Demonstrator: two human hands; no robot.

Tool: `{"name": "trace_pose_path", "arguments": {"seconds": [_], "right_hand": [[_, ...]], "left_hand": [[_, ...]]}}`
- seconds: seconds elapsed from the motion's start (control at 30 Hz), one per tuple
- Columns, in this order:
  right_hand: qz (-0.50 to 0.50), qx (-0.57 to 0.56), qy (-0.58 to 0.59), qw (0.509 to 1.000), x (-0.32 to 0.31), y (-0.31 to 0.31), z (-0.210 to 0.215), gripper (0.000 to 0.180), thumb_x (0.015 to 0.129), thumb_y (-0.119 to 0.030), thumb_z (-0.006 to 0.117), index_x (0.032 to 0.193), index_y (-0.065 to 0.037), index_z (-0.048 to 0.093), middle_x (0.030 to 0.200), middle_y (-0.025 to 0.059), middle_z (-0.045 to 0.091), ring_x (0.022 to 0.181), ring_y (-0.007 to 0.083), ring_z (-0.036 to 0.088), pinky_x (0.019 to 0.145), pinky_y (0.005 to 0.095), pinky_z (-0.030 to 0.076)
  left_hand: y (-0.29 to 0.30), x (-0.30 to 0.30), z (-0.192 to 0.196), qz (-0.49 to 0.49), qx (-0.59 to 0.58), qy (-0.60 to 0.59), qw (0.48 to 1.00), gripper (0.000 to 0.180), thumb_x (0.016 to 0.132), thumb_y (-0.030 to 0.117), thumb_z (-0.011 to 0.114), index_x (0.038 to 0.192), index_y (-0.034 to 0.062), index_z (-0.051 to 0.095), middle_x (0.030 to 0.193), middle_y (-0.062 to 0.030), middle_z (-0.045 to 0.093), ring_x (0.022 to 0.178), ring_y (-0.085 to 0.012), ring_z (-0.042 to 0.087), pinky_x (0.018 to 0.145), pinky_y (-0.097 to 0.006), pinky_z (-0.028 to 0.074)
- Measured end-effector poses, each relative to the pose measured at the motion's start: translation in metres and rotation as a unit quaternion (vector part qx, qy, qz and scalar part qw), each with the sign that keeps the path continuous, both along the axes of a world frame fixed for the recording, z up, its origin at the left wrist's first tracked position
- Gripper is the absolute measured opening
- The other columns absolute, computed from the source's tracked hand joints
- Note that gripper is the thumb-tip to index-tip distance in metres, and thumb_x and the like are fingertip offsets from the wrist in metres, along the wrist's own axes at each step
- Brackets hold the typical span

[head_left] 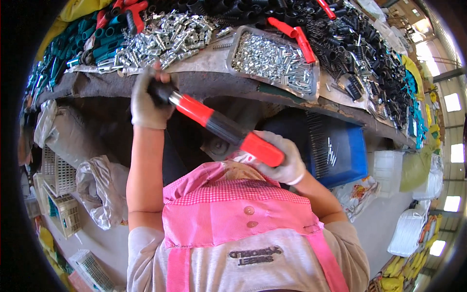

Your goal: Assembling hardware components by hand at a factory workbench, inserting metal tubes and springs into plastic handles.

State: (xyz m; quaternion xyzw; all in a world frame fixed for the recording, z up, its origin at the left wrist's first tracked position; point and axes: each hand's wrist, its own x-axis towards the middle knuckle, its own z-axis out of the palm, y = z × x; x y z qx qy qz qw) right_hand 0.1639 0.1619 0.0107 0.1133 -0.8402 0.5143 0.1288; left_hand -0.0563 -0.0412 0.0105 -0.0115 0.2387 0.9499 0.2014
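A long red and black tool handle (pixel 223 127) with a short silver neck slants across my front, held between both hands in the air. My left hand (pixel 150 100), in a pale glove, is closed around the black part at its upper left end. Gloved as well, my right hand (pixel 290 160) grips the thick red end at the lower right. The fingers of the right hand are partly hidden behind the handle. Just beyond my left hand lies a heap of silver metal fittings (pixel 165 41) on the bench.
On the bench (pixel 204 82) a metal tray (pixel 275 63) holds small silver pins. Black parts and springs (pixel 350 53) pile up at the right, teal parts (pixel 104 41) at the left. Below stands a blue bin (pixel 350 155) with loose rods. White crates (pixel 61 170) and plastic sacks (pixel 102 190) stand left.
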Motion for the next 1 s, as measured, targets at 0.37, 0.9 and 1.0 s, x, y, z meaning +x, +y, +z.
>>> {"name": "trace_pose_path", "arguments": {"seconds": [0.37, 0.9, 1.0], "right_hand": [[-0.002, 0.221, -0.298, 0.929, -0.014, -0.006, -0.052, 0.044, 0.075, -0.031, 0.062, 0.11, -0.008, 0.05, 0.078, 0.0201, 0.062, 0.07, 0.0361, 0.061, 0.064, 0.0429, 0.05], [0.033, 0.35, -0.395, 0.849, -0.025, -0.007, -0.159, 0.036, 0.075, -0.029, 0.06, 0.101, -0.006, 0.048, 0.072, 0.0166, 0.063, 0.065, 0.0319, 0.063, 0.059, 0.0441, 0.049], [0.068, 0.35, -0.412, 0.839, -0.054, -0.023, -0.146, 0.033, 0.076, -0.028, 0.058, 0.097, -0.004, 0.051, 0.076, 0.0175, 0.063, 0.069, 0.0328, 0.063, 0.062, 0.0447, 0.049]], "left_hand": [[0.046, 0.05, -0.249, -0.039, -0.207, -0.42, 0.883, 0.013, 0.086, 0.022, 0.051, 0.081, 0.0091, 0.049, 0.069, -0.0066, 0.049, 0.063, -0.0207, 0.049, 0.062, -0.037, 0.046], [0.104, 0.13, -0.391, -0.261, -0.456, -0.429, 0.735, 0.025, 0.076, 0.019, 0.06, 0.094, 0.0026, 0.055, 0.073, -0.0099, 0.06, 0.057, -0.0223, 0.056, 0.053, -0.037, 0.048], [0.085, 0.125, -0.44, -0.246, -0.426, -0.414, 0.766, 0.02, 0.08, 0.023, 0.057, 0.09, 0.0058, 0.056, 0.07, -0.0088, 0.059, 0.056, -0.0238, 0.055, 0.054, -0.039, 0.048]]}}
